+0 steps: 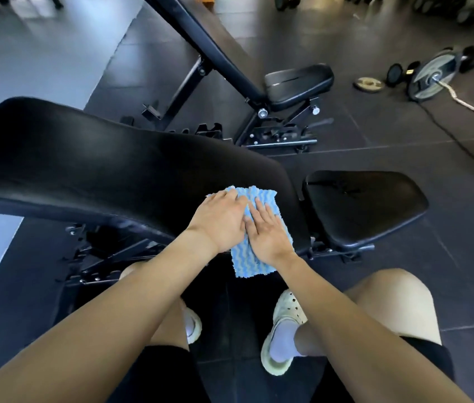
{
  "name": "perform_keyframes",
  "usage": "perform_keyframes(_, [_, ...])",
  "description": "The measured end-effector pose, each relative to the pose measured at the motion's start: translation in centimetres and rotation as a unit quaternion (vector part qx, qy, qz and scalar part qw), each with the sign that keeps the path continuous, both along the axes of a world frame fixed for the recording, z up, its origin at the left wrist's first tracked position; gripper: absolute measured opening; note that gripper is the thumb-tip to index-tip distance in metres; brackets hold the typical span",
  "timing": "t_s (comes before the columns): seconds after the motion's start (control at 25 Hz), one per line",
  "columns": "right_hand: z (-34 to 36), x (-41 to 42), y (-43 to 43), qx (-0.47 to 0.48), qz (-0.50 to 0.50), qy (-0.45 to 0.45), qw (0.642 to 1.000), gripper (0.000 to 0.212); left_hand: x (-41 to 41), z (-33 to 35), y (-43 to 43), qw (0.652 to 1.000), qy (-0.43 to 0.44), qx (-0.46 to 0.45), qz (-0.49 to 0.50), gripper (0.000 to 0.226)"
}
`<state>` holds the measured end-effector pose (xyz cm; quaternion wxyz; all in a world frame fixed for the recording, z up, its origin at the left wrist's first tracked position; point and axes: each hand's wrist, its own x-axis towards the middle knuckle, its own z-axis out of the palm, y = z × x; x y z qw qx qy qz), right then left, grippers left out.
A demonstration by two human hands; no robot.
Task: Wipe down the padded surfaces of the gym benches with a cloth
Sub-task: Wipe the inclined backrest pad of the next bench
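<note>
My 2 bare forearms run up from the bottom edge, past my black shorts and pale perforated clogs (285,324), to where both hands meet. My left hand (221,225) and right hand (267,237) lie side by side, fingers straight and flat, palms pressing on the blue-and-white wavy-striped cloth (249,267) rather than gripping it. The cloth sits on the lower end of the long black padded backrest (113,164), and its near edge hangs off the pad toward 6 o'clock. The black padded seat (364,205) is just beside it at 3 o'clock. Another black adjustable bench (230,53) stands at 12 o'clock, well apart.

I judge the cloth to be light, thin and floppy. It will likely bunch or skid if I press unevenly, so flat palms spread over its middle suit it best. The pad looks smooth and slightly springy, so the cloth should glide easily.
</note>
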<state>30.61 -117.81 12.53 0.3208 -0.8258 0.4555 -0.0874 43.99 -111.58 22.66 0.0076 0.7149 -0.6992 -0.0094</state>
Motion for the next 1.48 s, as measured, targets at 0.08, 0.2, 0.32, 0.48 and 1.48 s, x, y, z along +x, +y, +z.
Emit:
perform_keyframes(0.08, [-1.1,-1.9,-0.9,0.006,-0.018,0.006,1.0,0.056,-1.3,-0.6,-0.9,1.0,0.0,0.011,-0.014,0.032])
perform_keyframes(0.2, [-3.5,-5.6,-2.9,-0.002,-0.06,0.018,0.998,0.059,-3.0,-1.4,-1.8,0.999,0.0,0.031,-0.031,0.031])
perform_keyframes(0.32, [-5.4,-9.7,-4.5,0.091,-0.149,0.021,0.984,0.059,-4.2,-2.0,-2.6,0.998,0.006,0.041,-0.038,0.032])
perform_keyframes(0.48, [-4.7,-8.9,-3.7,0.09,-0.175,0.059,0.979,0.054,-6.0,-3.0,-3.2,0.997,0.001,0.063,-0.046,0.03])
perform_keyframes(1.48, [-3.5,-7.3,-7.8,0.217,-0.272,-0.092,0.933,0.055,-4.8,-3.9,-7.3,0.996,-0.008,0.077,-0.039,0.026])
